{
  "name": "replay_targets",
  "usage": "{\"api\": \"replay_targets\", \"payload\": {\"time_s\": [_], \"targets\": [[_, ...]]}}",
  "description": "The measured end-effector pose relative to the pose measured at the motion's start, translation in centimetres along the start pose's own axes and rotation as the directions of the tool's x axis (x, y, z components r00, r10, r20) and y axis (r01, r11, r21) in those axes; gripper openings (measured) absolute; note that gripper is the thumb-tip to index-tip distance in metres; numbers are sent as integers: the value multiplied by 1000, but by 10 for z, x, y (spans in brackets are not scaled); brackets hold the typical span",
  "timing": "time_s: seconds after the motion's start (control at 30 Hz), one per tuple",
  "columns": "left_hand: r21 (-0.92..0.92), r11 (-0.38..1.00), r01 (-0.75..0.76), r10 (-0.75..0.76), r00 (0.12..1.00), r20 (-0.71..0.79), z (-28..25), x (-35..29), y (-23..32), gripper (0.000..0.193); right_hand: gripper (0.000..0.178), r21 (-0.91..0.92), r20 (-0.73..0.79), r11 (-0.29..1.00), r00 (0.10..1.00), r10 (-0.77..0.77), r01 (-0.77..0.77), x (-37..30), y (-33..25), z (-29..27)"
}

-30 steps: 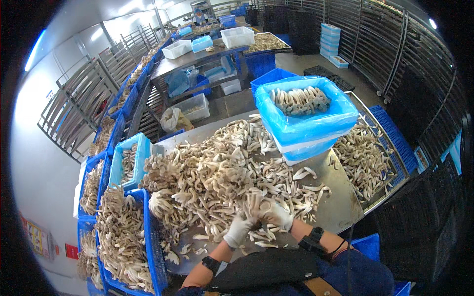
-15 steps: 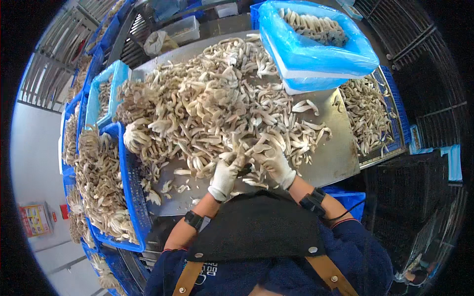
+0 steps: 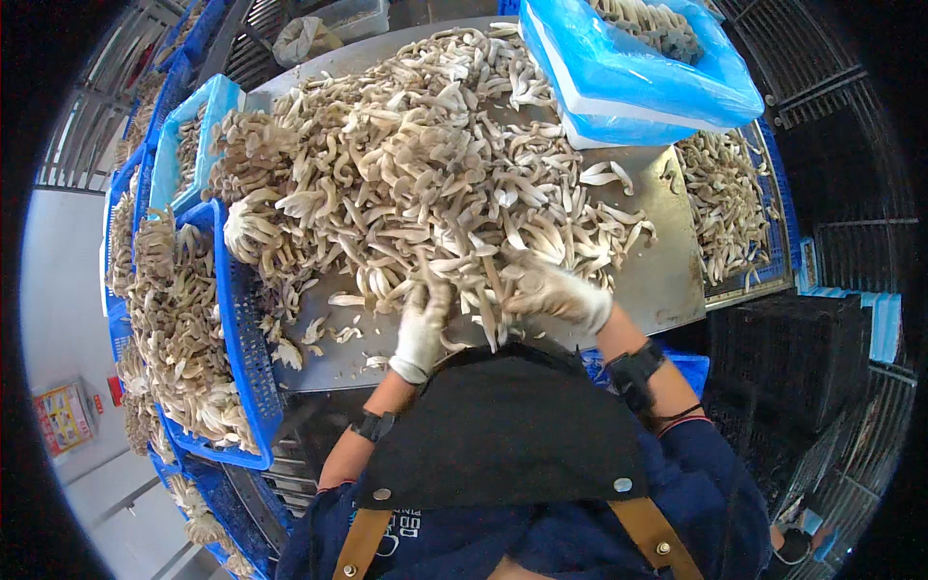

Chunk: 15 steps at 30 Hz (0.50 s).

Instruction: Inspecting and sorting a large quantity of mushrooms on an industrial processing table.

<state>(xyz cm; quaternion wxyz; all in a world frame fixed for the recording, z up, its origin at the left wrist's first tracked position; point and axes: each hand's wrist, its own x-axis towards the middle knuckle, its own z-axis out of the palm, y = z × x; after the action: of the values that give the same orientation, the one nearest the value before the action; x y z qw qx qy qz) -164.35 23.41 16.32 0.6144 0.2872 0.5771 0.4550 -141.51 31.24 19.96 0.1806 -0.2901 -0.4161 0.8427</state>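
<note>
A large heap of grey-brown mushrooms (image 3: 396, 164) with pale stems covers much of the metal table (image 3: 657, 256) in front of me. My left hand (image 3: 422, 324), in a white glove, is closed at the near edge of the heap, with a slim mushroom (image 3: 425, 271) standing up out of its fingers. To its right, my gloved right hand (image 3: 559, 295) reaches over loose mushrooms, fingers pointing left. Motion smears those fingers, so I cannot tell whether they grip a mushroom. Between my hands several long mushrooms (image 3: 488, 304) hang toward the table's near edge.
At the left, a blue crate (image 3: 253, 358) holds mushroom clusters, with a light-blue lined box (image 3: 215, 111) beyond it. A blue-lined white box (image 3: 638, 92) of mushrooms stands at the back right. Right of the table lies another crate of mushrooms (image 3: 720, 203). Black crates (image 3: 793, 358) are stacked nearby.
My hands have moved apart: the left slightly left, the right to the right. The mushroom held up between them has left that spot. The whole view has shifted, with the table higher in it.
</note>
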Motion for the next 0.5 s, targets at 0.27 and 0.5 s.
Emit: {"api": "replay_targets", "payload": {"time_s": [0.27,0.5], "targets": [[-170,985,34,31,932,362,22,5,38,76,65,-915,-403,137,848,-343,-380,22,32,-102],[66,983,-169,81,734,674,29,15,22,61,22,-51,-440,986,883,-166,160,-8,37,-31]]}}
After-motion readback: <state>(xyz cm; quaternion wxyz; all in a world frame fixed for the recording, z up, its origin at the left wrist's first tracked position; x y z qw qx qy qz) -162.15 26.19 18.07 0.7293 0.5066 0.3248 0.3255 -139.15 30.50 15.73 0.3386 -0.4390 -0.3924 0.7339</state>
